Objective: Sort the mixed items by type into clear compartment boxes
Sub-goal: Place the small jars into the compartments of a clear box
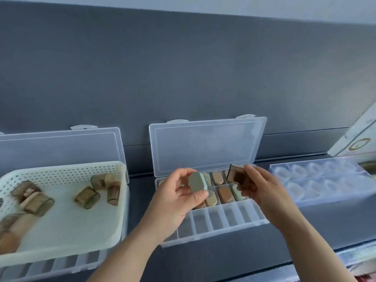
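Cap (236,174) of tinted plastic is gripped by right hand (262,192), green oval block (197,181) pinched by left hand (175,198), over open compartment box (232,217), apparently separated for binning by type.

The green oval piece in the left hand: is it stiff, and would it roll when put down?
Probably stiff: the green oval piece keeps its shape pinched by the left hand. Likely light, as fingertips alone carry it. Its flat face suggests it would lie still, not roll.
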`<action>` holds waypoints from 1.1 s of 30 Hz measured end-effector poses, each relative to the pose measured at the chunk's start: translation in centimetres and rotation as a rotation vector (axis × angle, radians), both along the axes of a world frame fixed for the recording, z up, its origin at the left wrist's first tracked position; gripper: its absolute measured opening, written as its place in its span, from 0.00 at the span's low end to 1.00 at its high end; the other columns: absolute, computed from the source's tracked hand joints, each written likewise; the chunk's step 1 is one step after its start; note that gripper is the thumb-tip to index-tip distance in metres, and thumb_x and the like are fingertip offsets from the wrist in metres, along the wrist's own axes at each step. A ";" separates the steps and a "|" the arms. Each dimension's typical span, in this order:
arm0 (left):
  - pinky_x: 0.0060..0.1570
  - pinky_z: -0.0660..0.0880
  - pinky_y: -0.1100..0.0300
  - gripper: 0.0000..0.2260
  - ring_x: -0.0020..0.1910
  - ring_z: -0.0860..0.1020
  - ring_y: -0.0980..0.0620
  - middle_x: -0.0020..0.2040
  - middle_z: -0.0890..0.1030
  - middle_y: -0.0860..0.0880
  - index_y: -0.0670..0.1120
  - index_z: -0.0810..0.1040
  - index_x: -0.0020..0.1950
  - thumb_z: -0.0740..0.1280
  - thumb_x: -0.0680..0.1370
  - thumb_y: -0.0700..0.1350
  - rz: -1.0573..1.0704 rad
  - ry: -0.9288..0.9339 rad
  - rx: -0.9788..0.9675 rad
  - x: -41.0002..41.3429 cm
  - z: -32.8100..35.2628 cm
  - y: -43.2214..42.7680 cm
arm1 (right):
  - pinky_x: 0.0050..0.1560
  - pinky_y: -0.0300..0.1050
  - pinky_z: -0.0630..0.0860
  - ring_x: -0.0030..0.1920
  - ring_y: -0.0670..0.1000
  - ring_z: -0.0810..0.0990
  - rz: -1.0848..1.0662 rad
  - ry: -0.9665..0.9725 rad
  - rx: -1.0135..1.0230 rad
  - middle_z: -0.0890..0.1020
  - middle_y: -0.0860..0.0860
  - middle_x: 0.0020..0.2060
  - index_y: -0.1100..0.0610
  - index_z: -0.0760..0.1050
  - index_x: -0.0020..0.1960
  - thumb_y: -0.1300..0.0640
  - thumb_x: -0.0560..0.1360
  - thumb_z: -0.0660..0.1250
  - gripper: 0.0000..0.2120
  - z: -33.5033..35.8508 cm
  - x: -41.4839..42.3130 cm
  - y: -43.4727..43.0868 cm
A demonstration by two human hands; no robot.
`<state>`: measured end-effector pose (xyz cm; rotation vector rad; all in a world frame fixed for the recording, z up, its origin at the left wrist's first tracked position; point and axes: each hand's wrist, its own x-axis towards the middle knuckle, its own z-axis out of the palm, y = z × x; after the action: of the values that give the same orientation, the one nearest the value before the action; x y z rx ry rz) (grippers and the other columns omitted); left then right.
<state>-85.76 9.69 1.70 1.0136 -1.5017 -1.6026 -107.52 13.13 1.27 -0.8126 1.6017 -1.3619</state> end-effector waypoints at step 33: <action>0.47 0.72 0.64 0.24 0.50 0.73 0.57 0.50 0.76 0.59 0.54 0.79 0.55 0.77 0.63 0.61 -0.029 -0.721 -0.513 -22.0 -8.5 1.8 | 0.57 0.34 0.72 0.56 0.45 0.78 0.406 0.834 0.044 0.80 0.44 0.55 0.55 0.79 0.61 0.65 0.77 0.61 0.15 -5.0 -16.9 3.1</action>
<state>-107.73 11.53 -6.81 1.3227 -2.2500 -0.7922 -124.40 16.28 -3.71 -1.7164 1.9008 -0.7092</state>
